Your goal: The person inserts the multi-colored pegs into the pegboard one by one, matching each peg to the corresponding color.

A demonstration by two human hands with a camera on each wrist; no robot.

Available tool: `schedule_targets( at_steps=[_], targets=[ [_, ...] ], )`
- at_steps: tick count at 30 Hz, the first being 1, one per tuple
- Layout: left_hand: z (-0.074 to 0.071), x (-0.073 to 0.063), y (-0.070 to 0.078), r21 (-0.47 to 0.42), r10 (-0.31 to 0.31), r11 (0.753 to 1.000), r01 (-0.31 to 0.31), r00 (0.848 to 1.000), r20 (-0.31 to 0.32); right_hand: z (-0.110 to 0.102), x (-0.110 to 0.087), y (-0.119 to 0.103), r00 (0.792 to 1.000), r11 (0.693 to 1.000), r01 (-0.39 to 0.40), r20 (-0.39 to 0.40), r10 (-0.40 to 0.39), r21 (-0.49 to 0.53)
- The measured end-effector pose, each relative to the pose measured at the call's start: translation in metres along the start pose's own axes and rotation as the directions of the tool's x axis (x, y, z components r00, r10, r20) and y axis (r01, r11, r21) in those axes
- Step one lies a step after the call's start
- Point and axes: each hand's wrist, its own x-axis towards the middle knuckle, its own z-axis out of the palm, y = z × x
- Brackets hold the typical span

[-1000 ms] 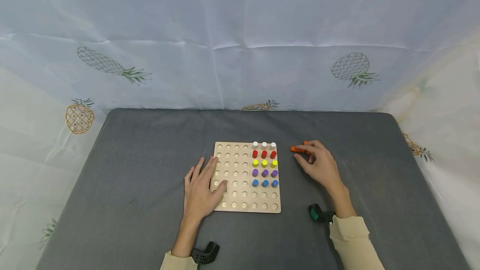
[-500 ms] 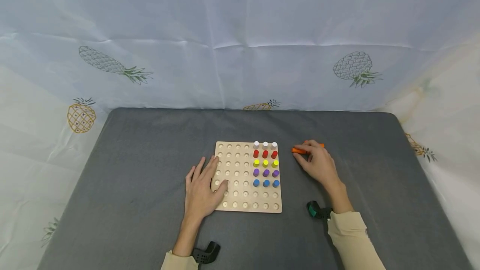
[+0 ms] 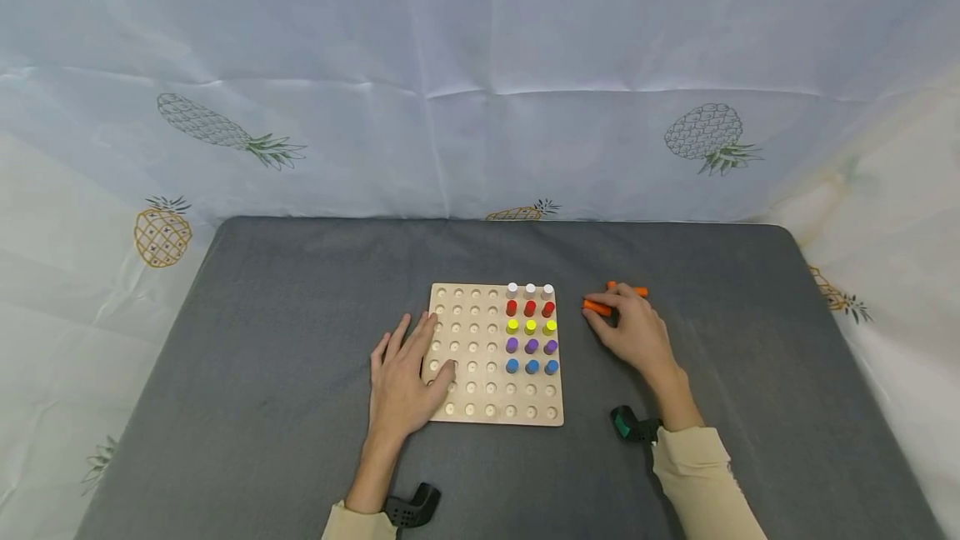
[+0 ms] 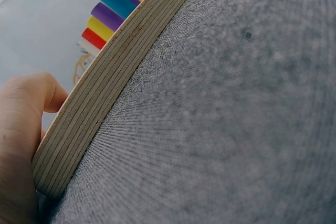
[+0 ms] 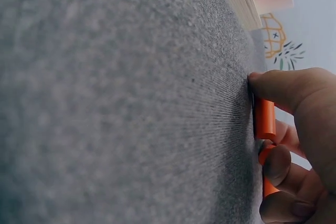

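Observation:
My left hand [image 3: 405, 390] rests at the left edge of a wooden pegboard [image 3: 472, 390], fingers extended and thumb lying over its holes. In the left wrist view the board's layered side edge [image 4: 115, 82] runs beside that hand. Right of the board, my right hand [image 3: 637, 336] pinches an orange peg [image 3: 597, 307] lying flat on the cloth, between thumb and index finger. More orange shows just behind the knuckles, where another orange peg [image 3: 637, 291] is partly hidden. The right wrist view shows the pinched peg [image 5: 265, 119] low against the grey cloth.
White pegs [image 3: 530, 290], red pegs [image 3: 530, 307], yellow pegs [image 3: 531, 327], purple pegs [image 3: 532, 346] and blue pegs [image 3: 532, 366] stand in rows on the board's right side. A grey cloth [image 3: 300, 323] covers the table, with a pineapple-print curtain [image 3: 480, 40] behind.
The right hand's thumb and index finger have closed on one orange peg and drawn it slightly towards me, apart from the orange behind. The left hand stays on the board.

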Motion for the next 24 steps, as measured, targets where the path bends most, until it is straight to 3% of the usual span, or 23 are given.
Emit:
schedule_targets(
  at_steps=[24],
  targets=[
    [0.001,-0.001,-0.001,0.0,0.01,1.0,-0.01,1.0,-0.018,-0.002,-0.025,-0.005,0.994,0.993,0.002,-0.106,0.01,0.115]
  ],
)
